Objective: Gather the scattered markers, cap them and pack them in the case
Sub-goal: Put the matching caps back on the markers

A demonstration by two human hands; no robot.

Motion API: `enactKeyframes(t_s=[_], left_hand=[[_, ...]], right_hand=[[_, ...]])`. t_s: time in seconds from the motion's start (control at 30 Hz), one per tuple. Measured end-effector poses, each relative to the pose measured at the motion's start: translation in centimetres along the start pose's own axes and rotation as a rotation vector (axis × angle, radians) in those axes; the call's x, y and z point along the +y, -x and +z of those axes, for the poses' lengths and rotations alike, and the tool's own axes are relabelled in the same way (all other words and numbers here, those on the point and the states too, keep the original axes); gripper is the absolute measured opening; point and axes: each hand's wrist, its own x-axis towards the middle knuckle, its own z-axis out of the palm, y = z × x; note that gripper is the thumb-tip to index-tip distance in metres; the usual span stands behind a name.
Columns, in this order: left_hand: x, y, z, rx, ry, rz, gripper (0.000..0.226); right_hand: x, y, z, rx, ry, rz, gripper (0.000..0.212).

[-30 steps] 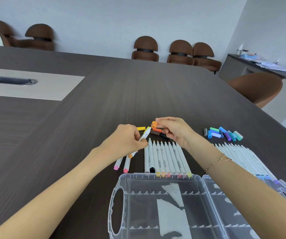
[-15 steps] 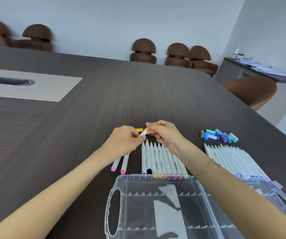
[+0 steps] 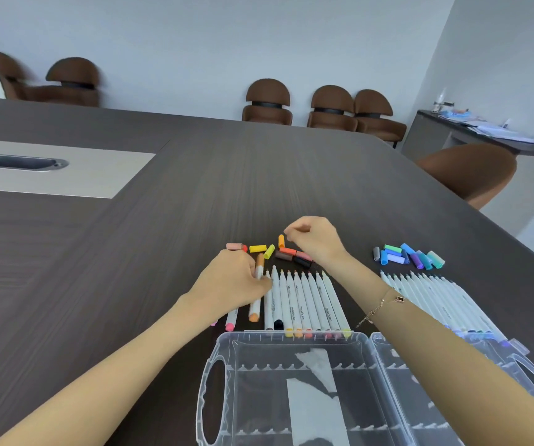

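Gripping the orange marker mid-frame, the left hand lays it beside the row; the right hand, fingers curled empty, hovers over loose caps, likely choosing one.

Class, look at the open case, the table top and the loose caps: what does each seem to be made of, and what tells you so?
Case: clear, glossy plastic, probably; the table shows through it.
Table: dark wood or wood-look laminate, matt; fine straight grain lines.
Caps: coloured plastic, likely; smooth, even colour, soft sheen.

Caps behind marker row, case in front
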Motion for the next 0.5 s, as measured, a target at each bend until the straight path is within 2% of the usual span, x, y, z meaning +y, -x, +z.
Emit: enactKeyframes(t_s=[0.07,0.17,0.27,0.33,0.5], left_hand=[[-0.1,0.0,0.2,-0.045,-0.127,-0.006,0.036],[-0.3,-0.1,0.0,-0.084,-0.271,0.004,0.024],[-0.1,-0.1,0.1,-0.049,-0.219,0.03,0.022],[0.2,0.1,0.5,-0.037,-0.176,0.042,0.026],[0.4,0.0,1.2,-0.066,-0.288,0.044,0.033]], right_hand=[[0.9,-0.5,-0.9,0.03,0.1,-0.015,0.017],[1.9,-0.7,-1.6,-0.033,0.267,-0.057,0.018],[2.0,-0.5,-1.4,-0.191,0.366,-0.117,0.015],[1.8,-0.4,-1.1,-0.247,0.403,-0.15,0.021],[1.6,-0.2,-0.3,-0.215,0.577,-0.252,0.024]])
